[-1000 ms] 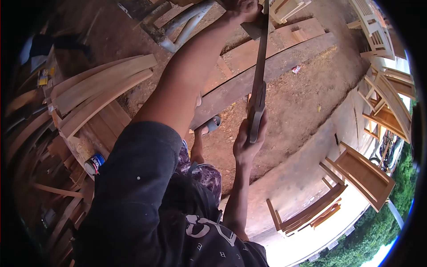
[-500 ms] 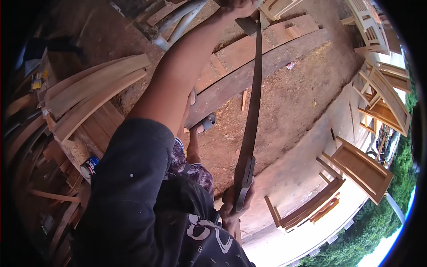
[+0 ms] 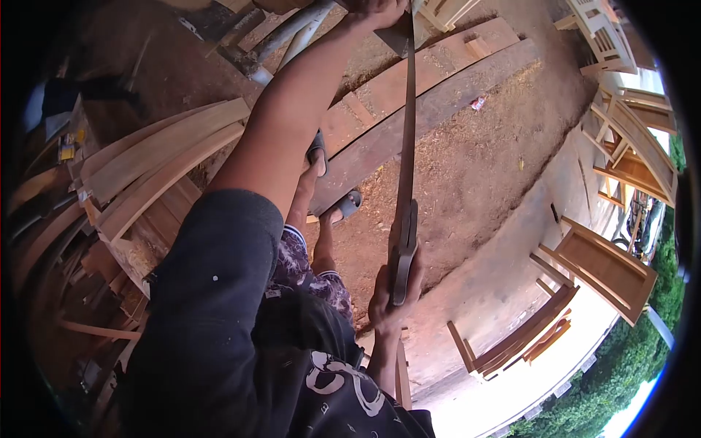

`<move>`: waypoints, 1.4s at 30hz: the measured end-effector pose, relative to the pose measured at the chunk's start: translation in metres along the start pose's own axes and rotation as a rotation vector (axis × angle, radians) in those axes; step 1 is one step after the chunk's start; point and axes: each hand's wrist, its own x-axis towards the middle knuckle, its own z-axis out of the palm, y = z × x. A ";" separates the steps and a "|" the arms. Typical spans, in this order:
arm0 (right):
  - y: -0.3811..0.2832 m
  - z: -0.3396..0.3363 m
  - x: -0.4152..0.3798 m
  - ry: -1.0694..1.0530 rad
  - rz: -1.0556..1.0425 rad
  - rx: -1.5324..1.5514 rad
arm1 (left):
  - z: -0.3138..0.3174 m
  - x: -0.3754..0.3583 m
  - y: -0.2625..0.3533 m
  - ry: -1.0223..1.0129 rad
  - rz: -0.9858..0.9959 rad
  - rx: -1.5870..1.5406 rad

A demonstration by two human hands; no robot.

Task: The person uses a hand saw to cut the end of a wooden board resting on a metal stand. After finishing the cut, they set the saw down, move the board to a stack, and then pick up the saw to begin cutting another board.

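My right hand is wrapped round the handle of a handsaw. Its long dark blade runs away from me to the top of the view, where the tip passes close to my left hand. That left hand is partly cut off by the frame edge. Its fingers look curled, but what they grip is hidden. Just below it, beside the blade, is a dark flat piece whose kind I cannot make out.
Long planks lie on the dirt floor by my sandalled feet. Curved wooden pieces are stacked at the left. Wooden chair frames and a framed panel stand at the right. A small wrapper lies on the ground.
My right hand has pushed the saw forward, up the view. The left hand stays near the blade's far end. The view has shifted slightly, and a can at the left is now hidden by my sleeve.
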 end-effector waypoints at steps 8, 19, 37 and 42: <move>-0.001 0.062 0.144 0.022 -0.221 0.120 | 0.018 -0.007 -0.005 0.405 0.173 -0.053; 0.031 -0.011 -0.056 0.068 -0.107 -0.041 | 0.028 -0.001 -0.010 0.281 0.110 -0.042; 0.070 -0.015 -0.044 0.041 0.047 0.090 | -0.026 -0.003 0.023 0.116 -0.084 -0.066; 0.054 0.025 0.059 0.050 -0.128 0.102 | 0.021 0.001 0.008 0.097 -0.084 0.003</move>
